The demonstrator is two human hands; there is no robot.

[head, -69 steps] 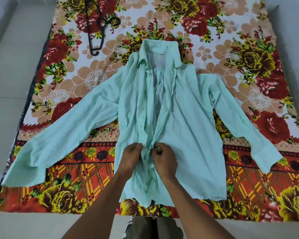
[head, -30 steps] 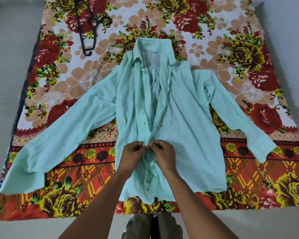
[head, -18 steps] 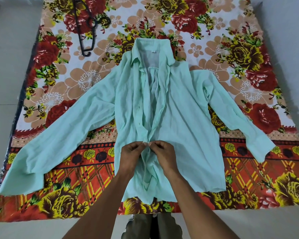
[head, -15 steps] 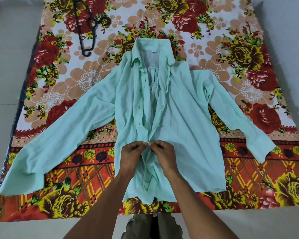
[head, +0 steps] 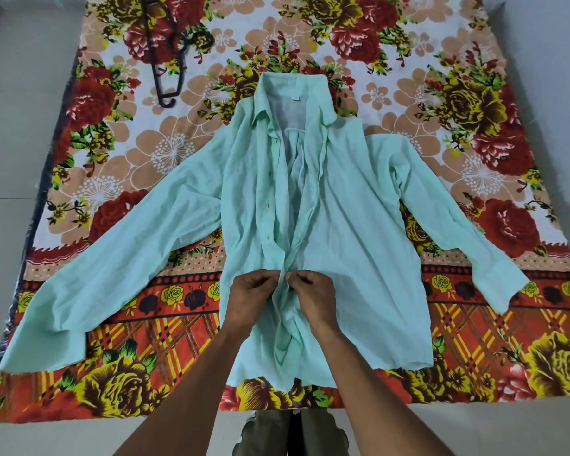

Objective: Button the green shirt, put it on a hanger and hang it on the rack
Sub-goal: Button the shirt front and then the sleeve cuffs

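The pale green shirt (head: 359,225) lies flat on its back on a flowered blanket, sleeves spread wide, collar at the far end. Its front gapes open from the collar down to my hands. My left hand (head: 252,299) pinches the left front edge and my right hand (head: 311,296) pinches the right front edge, fingertips meeting at the placket low on the shirt. Below my hands the two edges lie bunched together. A dark hanger (head: 168,57) rests on the blanket at the far left, apart from the shirt. No rack is in view.
The flowered blanket (head: 474,340) covers a low bed or mat with pale floor (head: 10,126) around it. My legs (head: 290,432) stand at the near edge, just below the shirt's hem.
My hands have shifted a little up the placket from nearer the hem and stayed pinched together. The shirt and hanger lie as before; the view has drifted slightly.
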